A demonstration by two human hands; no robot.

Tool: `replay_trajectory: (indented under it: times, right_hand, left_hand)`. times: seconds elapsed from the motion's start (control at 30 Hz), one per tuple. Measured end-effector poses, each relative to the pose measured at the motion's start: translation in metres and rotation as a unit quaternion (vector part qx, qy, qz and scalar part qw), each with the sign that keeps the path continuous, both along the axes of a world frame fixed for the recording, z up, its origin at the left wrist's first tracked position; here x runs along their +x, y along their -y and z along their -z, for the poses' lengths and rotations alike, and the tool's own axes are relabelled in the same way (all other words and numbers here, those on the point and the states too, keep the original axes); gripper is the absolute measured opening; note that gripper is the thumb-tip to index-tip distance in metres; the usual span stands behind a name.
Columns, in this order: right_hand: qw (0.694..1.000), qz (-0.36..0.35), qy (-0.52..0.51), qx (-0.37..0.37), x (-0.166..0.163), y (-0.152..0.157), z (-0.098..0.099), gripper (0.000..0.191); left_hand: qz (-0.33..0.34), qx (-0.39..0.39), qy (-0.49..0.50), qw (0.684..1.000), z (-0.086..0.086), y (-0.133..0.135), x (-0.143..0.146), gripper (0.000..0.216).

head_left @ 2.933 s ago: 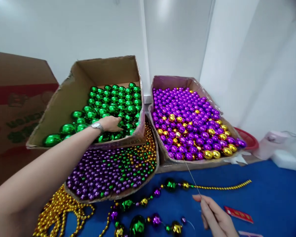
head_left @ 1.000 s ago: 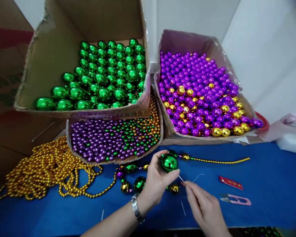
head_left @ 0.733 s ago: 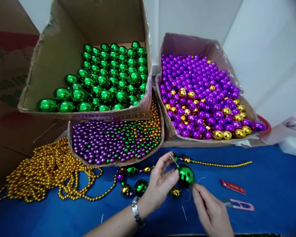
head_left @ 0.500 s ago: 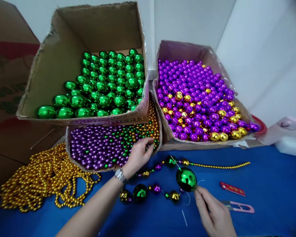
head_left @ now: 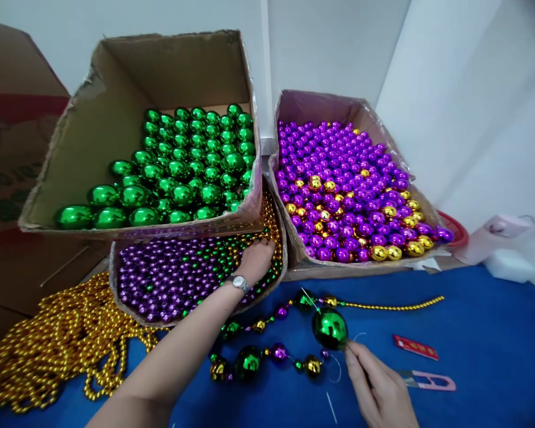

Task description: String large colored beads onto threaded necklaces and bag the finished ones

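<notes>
Your right hand (head_left: 377, 380) pinches a needle (head_left: 310, 299), large green bead (head_left: 330, 329) threaded on it toward 10 o'clock; left hand (head_left: 256, 261), farther toward 10, dips among small beads (head_left: 169, 273), can't tell its grip; bead strand (head_left: 278, 353) at 9 on desk (head_left: 494, 339); pink snips (head_left: 437, 381) at 3.

Illumination is cool, diffuse and moderate. Specular highlights mark the held green ball (head_left: 330, 328). The printed carton (head_left: 18, 154) sits in shadow. Upper-right corner darkens; wide-angle distortion stretches edges.
</notes>
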State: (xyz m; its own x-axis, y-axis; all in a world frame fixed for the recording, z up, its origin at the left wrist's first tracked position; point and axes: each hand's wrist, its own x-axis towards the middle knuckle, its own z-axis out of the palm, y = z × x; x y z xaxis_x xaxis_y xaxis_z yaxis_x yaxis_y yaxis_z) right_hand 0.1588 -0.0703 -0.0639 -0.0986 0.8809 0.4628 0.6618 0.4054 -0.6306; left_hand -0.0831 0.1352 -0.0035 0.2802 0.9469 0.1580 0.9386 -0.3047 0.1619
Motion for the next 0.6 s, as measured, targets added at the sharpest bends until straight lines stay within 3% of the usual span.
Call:
replay_trajectory:
  times: [0.17,0.37,0.47,0.6]
  right_hand:
    - [1.000,-0.002,-0.013,0.001,-0.003,0.000,-0.001,0.022]
    - [1.000,-0.001,-0.031,0.000,-0.004,0.000,-0.006,0.023]
    - [0.999,0.004,-0.039,0.000,-0.005,-0.001,-0.007,0.023]
    - [0.999,0.003,-0.040,0.004,-0.006,-0.003,-0.009,0.023]
  left_hand:
    - [-0.005,-0.016,0.046,0.999,0.002,-0.002,0.005,0.029]
    - [-0.013,-0.037,0.220,0.975,-0.003,-0.003,0.002,0.025]
    - [-0.009,-0.060,0.347,0.936,-0.010,0.009,0.001,0.019]
    - [0.027,-0.128,0.501,0.855,-0.016,0.041,0.010,0.029]
